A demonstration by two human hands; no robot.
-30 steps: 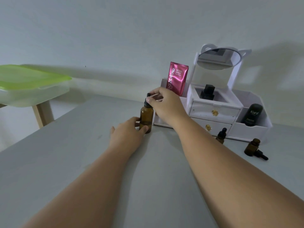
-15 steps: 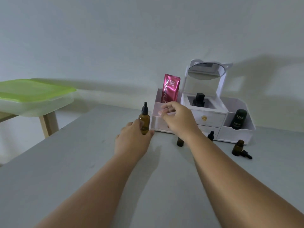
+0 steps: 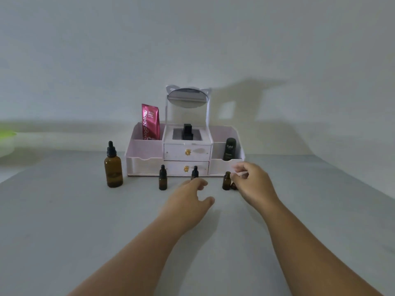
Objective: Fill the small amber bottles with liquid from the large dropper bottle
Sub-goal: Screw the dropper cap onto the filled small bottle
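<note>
The large amber dropper bottle (image 3: pixel 113 168) stands capped on the grey table (image 3: pixel 64 221), left of the organiser, with no hand on it. A capped small amber bottle (image 3: pixel 162 178) stands to its right. A second capped small bottle (image 3: pixel 194 172) shows only its top behind my left hand (image 3: pixel 188 199), which hovers with relaxed, spread fingers and holds nothing. A third small bottle (image 3: pixel 226 180) stands uncapped, with a dark cap (image 3: pixel 234 186) lying at its base. My right hand (image 3: pixel 253 184) is right beside it, fingers loosely curled, with nothing visibly held.
A white cosmetic organiser (image 3: pixel 147 161) with two drawers and a mirror (image 3: pixel 187 98) stands against the wall behind the bottles. It holds a pink sachet (image 3: pixel 150 121), a black bottle (image 3: pixel 187 131) and a dark tube (image 3: pixel 229 148). A green-lidded box (image 3: pixel 6 135) sits at the far left.
My left hand let go of the large bottle and moved right toward the middle small bottle. My right hand moved right to the uncapped bottle. The view swung to face the organiser.
</note>
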